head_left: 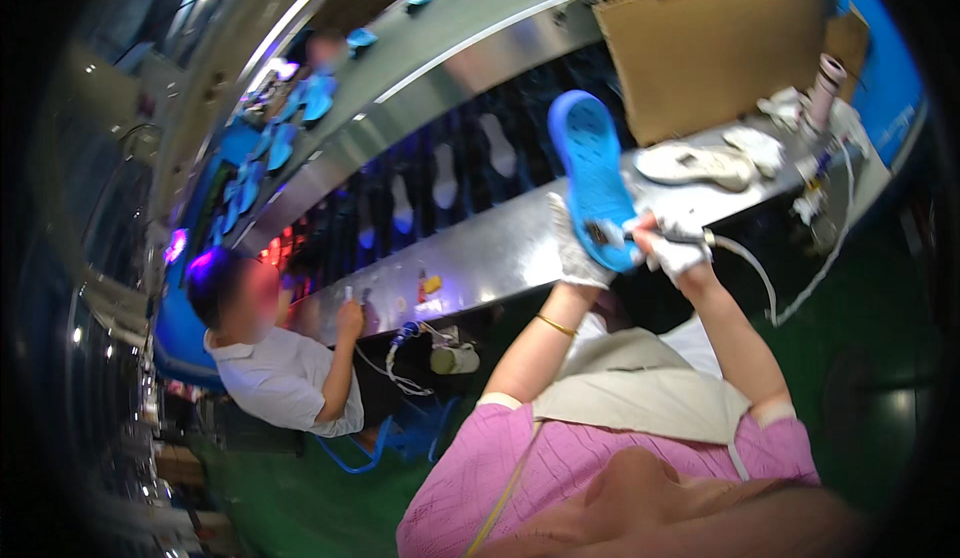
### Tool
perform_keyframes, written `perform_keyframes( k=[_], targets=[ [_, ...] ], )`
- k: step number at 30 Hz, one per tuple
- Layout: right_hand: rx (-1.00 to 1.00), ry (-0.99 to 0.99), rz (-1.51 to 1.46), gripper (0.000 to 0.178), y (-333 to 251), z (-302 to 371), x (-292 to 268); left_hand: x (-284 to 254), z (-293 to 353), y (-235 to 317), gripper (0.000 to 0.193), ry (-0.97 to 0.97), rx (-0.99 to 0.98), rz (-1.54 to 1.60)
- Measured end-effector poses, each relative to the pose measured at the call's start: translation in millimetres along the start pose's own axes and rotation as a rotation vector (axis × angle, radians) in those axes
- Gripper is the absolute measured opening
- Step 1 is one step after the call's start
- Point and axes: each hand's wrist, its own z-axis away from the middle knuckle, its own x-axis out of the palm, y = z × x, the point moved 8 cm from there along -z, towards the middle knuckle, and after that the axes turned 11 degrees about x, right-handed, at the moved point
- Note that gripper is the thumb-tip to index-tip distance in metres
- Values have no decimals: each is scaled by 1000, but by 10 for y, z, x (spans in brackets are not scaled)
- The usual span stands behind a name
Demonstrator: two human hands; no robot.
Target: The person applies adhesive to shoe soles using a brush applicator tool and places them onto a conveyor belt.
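Observation:
My left hand [572, 250], in a pale glove, grips a blue shoe sole [597, 168] from its left side near the lower end. The sole stands tilted upward with its hollow inner side showing. In my right hand [682, 246], closed and partly gloved with bare fingertips, is a brush [605, 233] with dark bristles. Those bristles lie against the inside of the sole at its lower end. A white hose [750, 261] runs off from the brush's handle to the right.
A metal ledge [480, 256] fronts a dark conveyor carrying pale soles [445, 176]. A white shoe [697, 166] lies on the ledge at right, near a cardboard sheet [715, 58] and a pink tube [825, 93]. A co-worker [285, 373] sits at left. Blue pieces [320, 96] ride an upper belt.

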Motion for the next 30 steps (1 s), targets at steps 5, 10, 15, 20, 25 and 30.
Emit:
perform_keyframes(
  k=[5, 10, 15, 20, 25, 30],
  targets=[
    [-374, 37, 275, 7, -278, 159, 283, -1, 28, 178, 90, 13, 118, -8],
    [10, -23, 234, 8, 22, 42, 366, -28, -86, 176, 86, 64, 26, 303],
    [-263, 40, 355, 6, -180, 94, 426, -91, -107, 315, 86, 20, 68, 297],
    [16, -45, 273, 8, 5, 43, 517, -129, -144, 409, 85, 25, 80, 262],
    [-129, -47, 323, 8, -160, -10, 398, 45, -145, 466, 88, -92, -26, 361],
    [158, -123, 70, 8, 59, -159, 226, 132, -254, 414, 86, -74, -96, 270]
  ],
)
